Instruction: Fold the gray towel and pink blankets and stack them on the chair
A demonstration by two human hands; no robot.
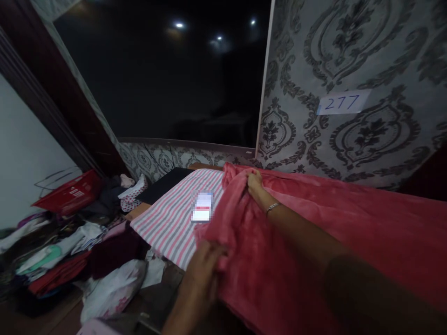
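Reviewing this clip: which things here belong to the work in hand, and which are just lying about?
In hand:
red plush blanket, gripped by the right hand and, it seems, the left hand

Probably just lying about:
pink, grey and white striped cloth
lit rectangular phone on that cloth
red plastic basket
crumpled white bag, pink-printed

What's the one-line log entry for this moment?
left hand: holding red blanket | right hand: holding it farther back | phone: lit, on striped cloth
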